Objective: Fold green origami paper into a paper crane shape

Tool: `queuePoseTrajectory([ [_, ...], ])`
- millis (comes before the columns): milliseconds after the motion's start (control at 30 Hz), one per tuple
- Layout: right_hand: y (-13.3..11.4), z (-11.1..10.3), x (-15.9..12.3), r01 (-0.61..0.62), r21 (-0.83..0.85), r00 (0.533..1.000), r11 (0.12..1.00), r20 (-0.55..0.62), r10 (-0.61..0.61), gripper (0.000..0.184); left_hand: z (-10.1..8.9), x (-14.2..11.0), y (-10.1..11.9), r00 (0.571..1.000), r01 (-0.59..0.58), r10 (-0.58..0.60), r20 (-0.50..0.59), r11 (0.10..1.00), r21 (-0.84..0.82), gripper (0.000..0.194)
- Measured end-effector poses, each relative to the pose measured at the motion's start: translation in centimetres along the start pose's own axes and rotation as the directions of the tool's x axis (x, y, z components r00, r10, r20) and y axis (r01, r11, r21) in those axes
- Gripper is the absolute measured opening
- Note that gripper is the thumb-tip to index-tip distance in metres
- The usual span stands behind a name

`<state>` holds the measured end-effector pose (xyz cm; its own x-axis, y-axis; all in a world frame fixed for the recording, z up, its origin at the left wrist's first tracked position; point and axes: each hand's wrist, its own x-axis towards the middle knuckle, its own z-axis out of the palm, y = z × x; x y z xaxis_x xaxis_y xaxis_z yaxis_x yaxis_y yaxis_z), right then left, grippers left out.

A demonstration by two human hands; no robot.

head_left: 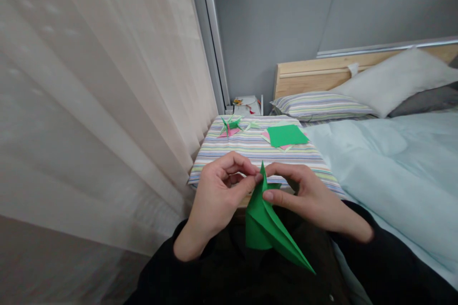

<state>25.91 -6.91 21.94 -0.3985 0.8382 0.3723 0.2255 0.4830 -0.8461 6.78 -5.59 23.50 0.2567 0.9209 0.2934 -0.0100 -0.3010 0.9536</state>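
Observation:
Between my two hands is a green origami paper figure [263, 221], partly folded, with one narrow point sticking up and a long point slanting down to the right. My left hand [227, 190] is closed, its thumb and fingertips pinching the paper's edge near the upper point. From the other side my right hand [304, 190] grips the figure, thumb pressed on its front and fingers behind it. Part of the paper behind the right fingers is hidden. The figure is held above my lap, in front of the striped cloth [211, 161].
On the cloth ahead lie a stack of green paper sheets [287, 136] over pink ones and several folded paper figures [231, 127]. A curtain [107, 81] hangs close on the left. The bed, with a pale blue quilt [397, 162], is on the right.

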Motion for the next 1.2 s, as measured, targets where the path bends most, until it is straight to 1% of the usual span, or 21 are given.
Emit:
queuePoseTrajectory([
  [67,0.0,0.2,0.0,0.006,-0.007,1.000,1.000,-0.012,-0.006,0.005,0.2,-0.1,0.0,1.000,-0.025,0.025,-0.003,0.998,0.065,0.010],
  [167,0.1,0.6,0.2,0.048,-0.005,0.998,0.999,-0.043,-0.049,0.006,0.5,-0.1,-0.1,0.994,-0.106,0.112,-0.019,0.975,0.195,0.007],
  [233,0.5,0.8,0.2,0.083,0.011,0.991,0.996,-0.103,-0.082,0.008,0.7,-0.1,-0.2,0.989,-0.139,0.145,-0.005,0.960,0.242,0.007],
  [367,1.5,1.1,0.1,0.107,0.014,0.960,0.994,-0.263,-0.100,0.011,0.7,-0.2,0.0,0.984,-0.177,0.174,0.032,0.956,0.234,0.005],
  [467,2.3,1.2,-0.2,0.102,-0.096,0.910,0.990,-0.394,-0.132,0.009,0.2,-0.5,0.2,0.970,-0.216,0.238,-0.041,0.930,0.297,0.012],
  [533,2.7,1.1,-0.4,0.107,-0.181,0.850,0.978,-0.493,-0.184,0.007,-0.5,-1.1,0.0,0.959,-0.215,0.262,-0.105,0.918,0.333,0.013],
  [600,2.9,1.0,-0.5,0.098,-0.273,0.786,0.957,-0.568,-0.242,0.008,-1.0,-1.9,-0.3,0.964,-0.174,0.228,-0.134,0.930,0.325,0.012],
  [633,2.9,0.9,-0.5,0.086,-0.327,0.755,0.941,-0.595,-0.276,0.009,-1.0,-2.4,-0.6,0.983,-0.125,0.161,-0.090,0.940,0.316,0.016],
  [667,2.9,0.9,-0.4,0.073,-0.380,0.731,0.922,-0.609,-0.309,0.009,-0.9,-2.9,-1.0,0.998,-0.066,0.055,0.044,0.942,0.329,0.020],
  [700,2.8,0.8,-0.4,0.064,-0.427,0.713,0.902,-0.613,-0.341,0.008,-0.5,-3.5,-1.4,0.973,-0.004,-0.079,0.218,0.935,0.354,0.024],
  [733,2.7,0.9,-0.2,0.062,-0.466,0.699,0.883,-0.611,-0.371,0.007,0.0,-4.0,-1.8,0.906,0.063,-0.219,0.362,0.915,0.397,0.026],
  [767,2.6,0.9,-0.1,0.066,-0.497,0.686,0.865,-0.607,-0.401,0.007,0.8,-4.4,-2.3,0.800,0.096,-0.321,0.506,0.903,0.420,0.026],
  [800,2.4,1.0,0.1,0.072,-0.516,0.673,0.854,-0.607,-0.423,0.007,1.8,-4.7,-2.9,0.728,0.120,-0.362,0.583,0.904,0.411,0.025],
  [833,2.2,1.2,0.3,0.074,-0.519,0.658,0.851,-0.616,-0.433,0.007,2.8,-4.9,-3.4,0.723,0.144,-0.354,0.593,0.917,0.372,0.024],
  [867,2.0,1.4,0.5,0.073,-0.508,0.638,0.858,-0.637,-0.431,0.007,3.8,-4.9,-4.0,0.757,0.180,-0.328,0.565,0.936,0.303,0.025],
  [933,1.6,1.8,0.9,0.066,-0.439,0.600,0.896,-0.700,-0.387,0.008,5.5,-4.4,-4.9,0.865,0.247,-0.228,0.448,0.969,0.017,0.031],
  [967,1.5,2.1,1.1,0.065,-0.382,0.586,0.922,-0.733,-0.346,0.009,6.1,-4.0,-5.2,0.921,0.239,-0.173,0.348,0.958,-0.156,0.033],
  [1033,1.5,2.4,1.3,0.085,-0.245,0.573,0.966,-0.781,-0.248,0.014,6.8,-2.9,-5.5,0.982,0.150,-0.094,0.164,0.915,-0.373,0.038],
  [1100,1.6,2.7,1.3,0.112,-0.114,0.585,0.987,-0.795,-0.158,0.019,7.0,-1.8,-5.3,0.998,0.061,-0.061,0.017,0.870,-0.489,0.037],
  [1133,1.7,2.8,1.2,0.122,-0.078,0.594,0.990,-0.793,-0.135,0.020,7.1,-1.4,-5.1,0.995,0.038,-0.079,-0.054,0.839,-0.543,0.035],
  [1200,1.8,3.0,1.1,0.120,-0.087,0.604,0.989,-0.784,-0.143,0.016,7.1,-0.7,-4.7,0.983,0.001,-0.113,-0.144,0.787,-0.616,0.034],
])
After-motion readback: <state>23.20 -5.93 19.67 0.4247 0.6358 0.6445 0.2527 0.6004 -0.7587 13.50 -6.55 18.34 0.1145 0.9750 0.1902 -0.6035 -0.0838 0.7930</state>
